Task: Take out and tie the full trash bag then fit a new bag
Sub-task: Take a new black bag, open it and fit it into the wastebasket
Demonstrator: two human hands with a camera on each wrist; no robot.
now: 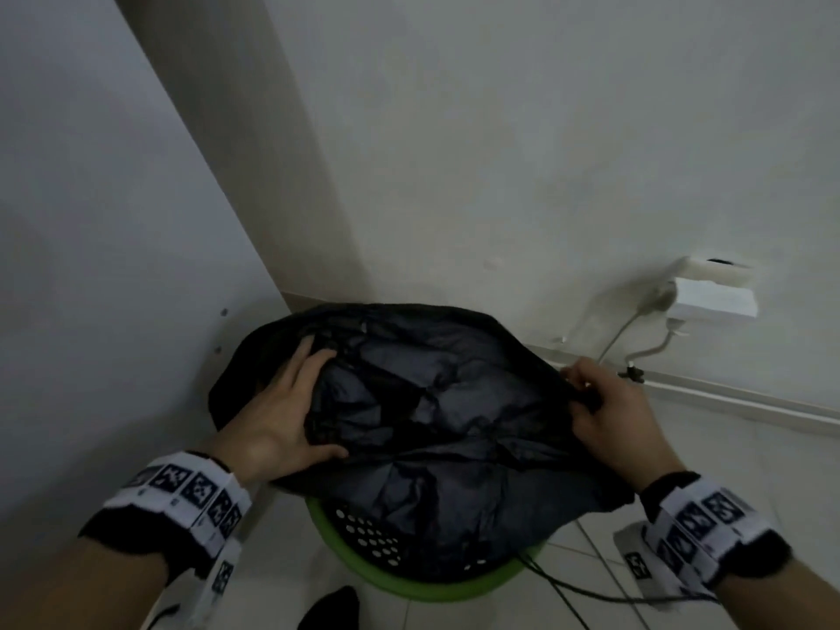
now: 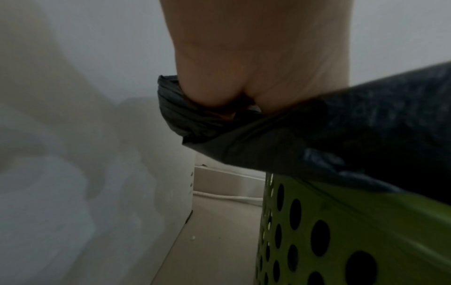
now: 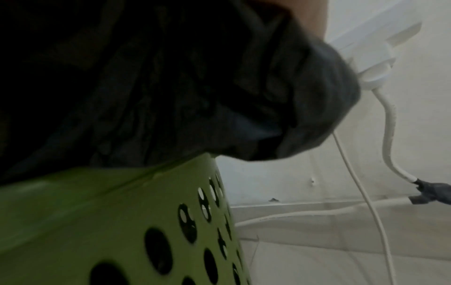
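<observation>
At frame centre, the thin, limp, slippery black bag (image 1: 436, 402) above the green bin (image 1: 432, 584) is best gripped by gathered rim edges: the left hand (image 1: 282, 416) clutches its left edge, the right hand (image 1: 609, 402) pinches its right.

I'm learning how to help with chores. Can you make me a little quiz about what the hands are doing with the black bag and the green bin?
1. True or false: the black bag is spread over the top of the green bin.
2. Which hand pinches the bag's edge on the side near the wall socket? A) left hand B) right hand
3. Fill in: the bin's side is full of round ____.

Key: 1 true; 2 B; 3 holes.
</observation>
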